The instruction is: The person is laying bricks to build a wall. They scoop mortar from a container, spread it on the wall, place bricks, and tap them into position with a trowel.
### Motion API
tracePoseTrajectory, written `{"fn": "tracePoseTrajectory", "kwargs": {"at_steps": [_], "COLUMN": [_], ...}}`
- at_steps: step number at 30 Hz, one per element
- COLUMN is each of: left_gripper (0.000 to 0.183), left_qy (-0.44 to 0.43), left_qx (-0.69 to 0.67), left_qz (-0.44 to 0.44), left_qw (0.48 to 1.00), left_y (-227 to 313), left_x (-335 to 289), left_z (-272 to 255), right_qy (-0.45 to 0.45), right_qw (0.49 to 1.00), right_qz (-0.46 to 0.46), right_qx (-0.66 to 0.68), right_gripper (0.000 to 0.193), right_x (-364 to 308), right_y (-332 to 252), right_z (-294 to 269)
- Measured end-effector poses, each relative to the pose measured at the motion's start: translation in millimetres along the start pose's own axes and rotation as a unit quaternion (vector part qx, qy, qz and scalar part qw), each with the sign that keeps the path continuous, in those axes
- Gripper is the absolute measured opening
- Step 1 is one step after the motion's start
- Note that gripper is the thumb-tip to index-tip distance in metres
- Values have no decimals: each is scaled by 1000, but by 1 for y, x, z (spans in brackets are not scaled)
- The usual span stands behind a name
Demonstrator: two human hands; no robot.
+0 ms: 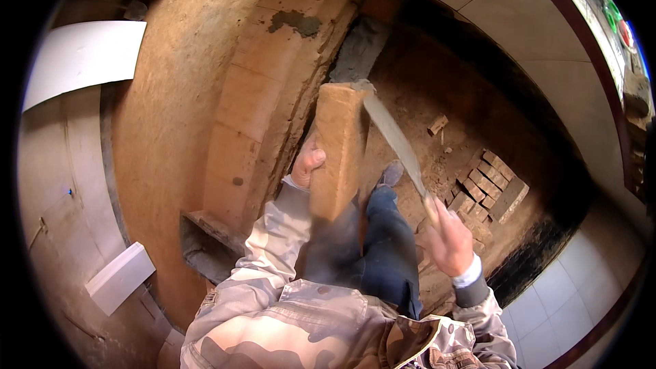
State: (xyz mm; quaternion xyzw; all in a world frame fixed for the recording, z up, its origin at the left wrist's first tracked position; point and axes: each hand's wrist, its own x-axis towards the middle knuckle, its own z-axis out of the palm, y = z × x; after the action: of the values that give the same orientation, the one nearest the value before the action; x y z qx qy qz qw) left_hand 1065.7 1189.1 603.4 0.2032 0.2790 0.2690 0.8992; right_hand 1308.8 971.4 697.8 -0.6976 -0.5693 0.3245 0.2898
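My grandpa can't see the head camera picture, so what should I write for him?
A person's left hand holds a long brick, while the right hand holds a trowel with its tip at the brick's far end, where grey mortar shows. More bricks lie piled on the ground to the right.

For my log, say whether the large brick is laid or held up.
Held up: the left hand grips the brick at its side, in front of the legs.
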Motion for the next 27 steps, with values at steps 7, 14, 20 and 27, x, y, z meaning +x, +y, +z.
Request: {"fn": "tracePoseTrajectory", "kwargs": {"at_steps": [7, 14, 20, 27], "left_gripper": [100, 110, 112, 120], "left_qy": [-13, 90, 238, 276], "left_qx": [79, 246, 665, 796], "left_qz": [-28, -27, 46, -24], "left_qw": [996, 965, 707, 538], "left_y": [-2, -24, -44, -46], "left_x": [21, 71, 195, 300], "left_z": [-18, -56, -113, -119], "right_qy": [-59, -117, -8, 118], "right_qw": [721, 541, 483, 409], "right_qz": [350, 451, 594, 669], "right_qx": [595, 700, 644, 609], "right_gripper": [38, 52, 50, 51], "right_x": [68, 34, -92, -154], "right_y": [27, 61, 98, 120], "right_z": [43, 131, 171, 187]}}
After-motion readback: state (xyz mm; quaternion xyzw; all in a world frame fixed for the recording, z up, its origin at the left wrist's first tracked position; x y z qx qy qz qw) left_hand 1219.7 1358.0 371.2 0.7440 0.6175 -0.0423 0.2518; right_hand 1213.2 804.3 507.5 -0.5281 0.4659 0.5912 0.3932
